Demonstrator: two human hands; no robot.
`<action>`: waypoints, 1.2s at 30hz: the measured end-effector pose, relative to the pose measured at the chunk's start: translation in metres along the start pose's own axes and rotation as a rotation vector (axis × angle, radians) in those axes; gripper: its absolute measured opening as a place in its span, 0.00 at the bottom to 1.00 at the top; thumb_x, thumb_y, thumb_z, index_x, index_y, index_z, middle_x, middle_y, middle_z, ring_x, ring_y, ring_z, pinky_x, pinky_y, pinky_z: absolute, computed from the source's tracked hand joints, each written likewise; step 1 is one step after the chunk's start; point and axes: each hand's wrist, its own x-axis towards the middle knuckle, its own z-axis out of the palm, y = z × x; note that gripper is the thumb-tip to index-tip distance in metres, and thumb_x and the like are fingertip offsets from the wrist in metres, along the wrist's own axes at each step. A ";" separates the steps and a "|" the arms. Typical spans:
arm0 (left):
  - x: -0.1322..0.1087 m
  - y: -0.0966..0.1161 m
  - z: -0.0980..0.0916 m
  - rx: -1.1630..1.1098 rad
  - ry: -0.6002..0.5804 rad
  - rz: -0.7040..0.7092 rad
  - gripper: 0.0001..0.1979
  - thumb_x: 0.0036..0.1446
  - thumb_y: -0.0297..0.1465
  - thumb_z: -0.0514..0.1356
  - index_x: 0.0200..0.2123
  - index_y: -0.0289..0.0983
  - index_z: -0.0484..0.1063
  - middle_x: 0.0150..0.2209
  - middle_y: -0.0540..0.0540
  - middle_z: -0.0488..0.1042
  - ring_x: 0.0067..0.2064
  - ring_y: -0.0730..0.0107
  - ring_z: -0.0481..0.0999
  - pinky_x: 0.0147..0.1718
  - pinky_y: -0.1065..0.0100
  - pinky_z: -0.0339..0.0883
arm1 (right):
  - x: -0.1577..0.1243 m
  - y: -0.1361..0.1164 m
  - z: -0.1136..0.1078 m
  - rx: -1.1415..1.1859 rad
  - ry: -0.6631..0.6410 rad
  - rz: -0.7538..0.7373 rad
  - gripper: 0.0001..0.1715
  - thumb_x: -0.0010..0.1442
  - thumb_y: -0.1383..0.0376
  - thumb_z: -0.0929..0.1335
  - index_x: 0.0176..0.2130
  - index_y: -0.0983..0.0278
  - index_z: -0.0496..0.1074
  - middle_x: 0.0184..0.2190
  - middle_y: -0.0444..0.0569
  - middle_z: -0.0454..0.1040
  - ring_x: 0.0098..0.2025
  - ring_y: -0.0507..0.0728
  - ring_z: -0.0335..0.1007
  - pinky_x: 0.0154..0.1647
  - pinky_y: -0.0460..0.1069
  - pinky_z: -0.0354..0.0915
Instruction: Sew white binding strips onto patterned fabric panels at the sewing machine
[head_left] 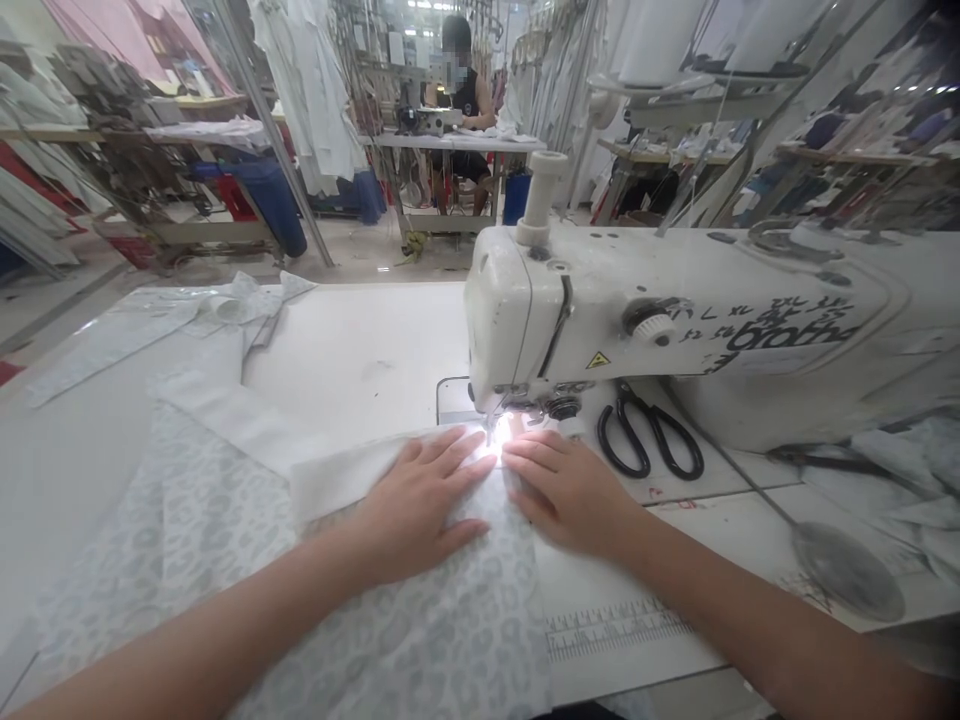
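A white sewing machine (675,320) stands on the white table (375,350), its lamp lit over the needle (493,432). Grey patterned fabric (420,620) lies under the needle and runs toward me. My left hand (420,500) rests flat on the fabric just left of the needle, fingers stretched out. On the right side of the needle my right hand (566,490) presses flat on the fabric's edge, fingers extended toward the presser foot. A plain white strip (247,420) of the garment lies folded to the left.
Black scissors (649,435) lie on the machine bed right of my right hand. More white fabric pieces (225,305) are piled at the table's far left. A printed ruler (615,625) marks the table's front edge. Another person (465,90) sits at a far machine.
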 end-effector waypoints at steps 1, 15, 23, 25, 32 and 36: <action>0.000 0.000 0.000 -0.001 -0.001 -0.001 0.28 0.59 0.44 0.51 0.61 0.45 0.52 0.64 0.46 0.50 0.63 0.50 0.49 0.55 0.51 0.52 | 0.000 0.000 0.000 0.000 -0.001 0.000 0.18 0.61 0.66 0.62 0.50 0.67 0.66 0.47 0.54 0.72 0.46 0.62 0.66 0.48 0.60 0.62; 0.000 0.002 -0.001 0.041 -0.004 -0.011 0.28 0.59 0.44 0.50 0.61 0.45 0.52 0.64 0.47 0.50 0.64 0.52 0.49 0.56 0.53 0.52 | 0.002 -0.002 -0.001 -0.020 -0.002 0.008 0.18 0.61 0.65 0.61 0.49 0.68 0.67 0.47 0.54 0.72 0.46 0.62 0.66 0.45 0.59 0.63; 0.000 0.002 -0.002 0.044 -0.016 -0.007 0.28 0.60 0.45 0.50 0.61 0.46 0.51 0.64 0.49 0.51 0.64 0.53 0.49 0.55 0.52 0.52 | 0.000 -0.001 -0.001 -0.018 0.009 0.005 0.17 0.61 0.65 0.61 0.49 0.68 0.67 0.47 0.53 0.72 0.46 0.61 0.65 0.45 0.57 0.62; 0.000 0.001 -0.002 0.030 -0.021 -0.001 0.28 0.60 0.45 0.50 0.61 0.46 0.52 0.63 0.49 0.52 0.63 0.53 0.50 0.55 0.52 0.53 | 0.000 -0.001 -0.001 -0.017 0.006 0.007 0.17 0.61 0.65 0.61 0.49 0.68 0.67 0.48 0.53 0.71 0.46 0.62 0.65 0.44 0.57 0.62; 0.000 0.002 -0.004 0.017 -0.009 -0.003 0.27 0.59 0.45 0.51 0.60 0.46 0.54 0.63 0.49 0.54 0.63 0.52 0.52 0.55 0.53 0.54 | -0.001 -0.002 -0.001 -0.009 -0.013 0.011 0.17 0.61 0.65 0.61 0.49 0.68 0.67 0.48 0.53 0.71 0.47 0.62 0.64 0.46 0.57 0.61; 0.000 0.003 -0.004 0.030 -0.015 -0.005 0.28 0.59 0.44 0.51 0.61 0.45 0.53 0.63 0.49 0.53 0.63 0.53 0.51 0.55 0.53 0.53 | -0.001 -0.001 -0.002 -0.019 -0.018 0.029 0.17 0.60 0.65 0.62 0.48 0.68 0.67 0.48 0.54 0.71 0.47 0.62 0.64 0.46 0.58 0.62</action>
